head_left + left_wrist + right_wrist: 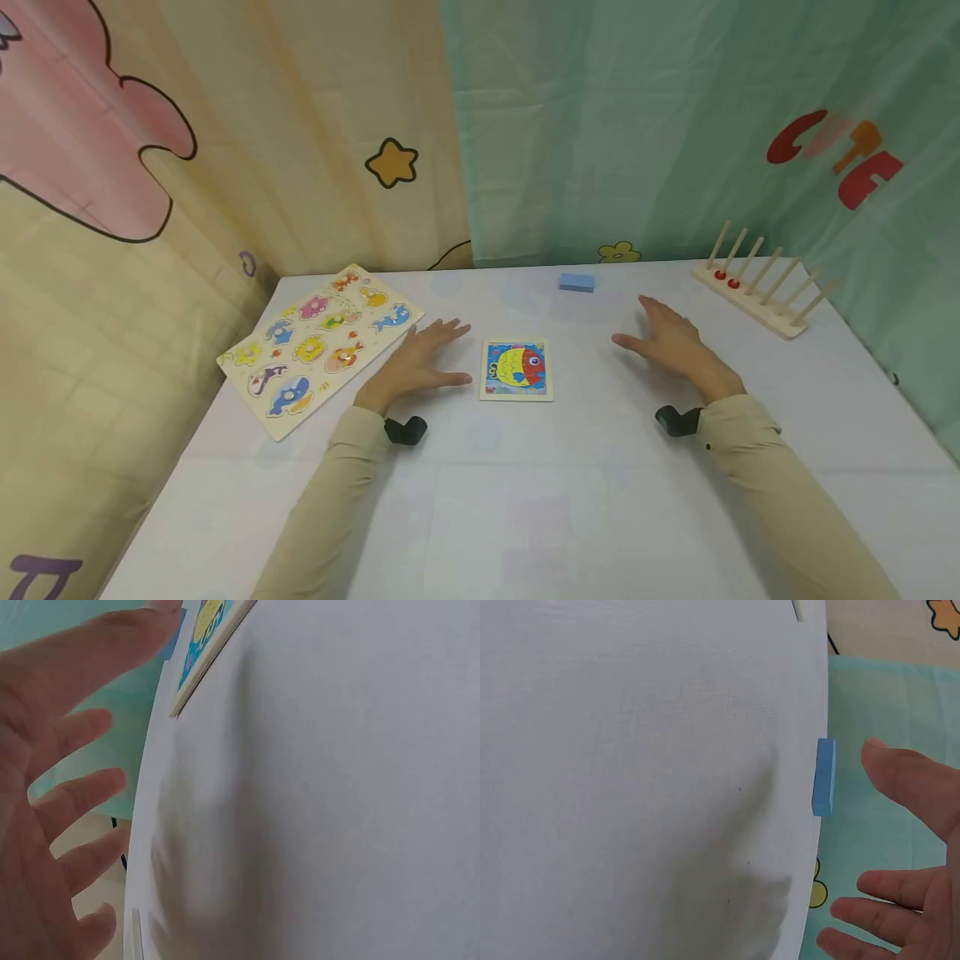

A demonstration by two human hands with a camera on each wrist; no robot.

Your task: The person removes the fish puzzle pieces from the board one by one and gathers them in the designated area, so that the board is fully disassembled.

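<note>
My left hand [414, 367] is held over the table with fingers spread, between the animal peg puzzle and a small square fish puzzle [516, 370]. It holds nothing. The fish puzzle lies flat, a yellow and red fish on blue inside a pale wooden frame; part of it shows beyond the thumb in the left wrist view. On the other side, my right hand [675, 343] hovers with thumb and fingers apart, also holding nothing. A blue rectangular block [577, 282] lies farther back, between the fish puzzle and the right hand; the right wrist view shows it near the thumb.
The wooden peg puzzle board [318, 350] with colourful sea animals lies at the left. At the back right stands a wooden rack [761, 296] of upright pegs with two red beads. Patterned curtains [637, 125] hang along the table's back and sides.
</note>
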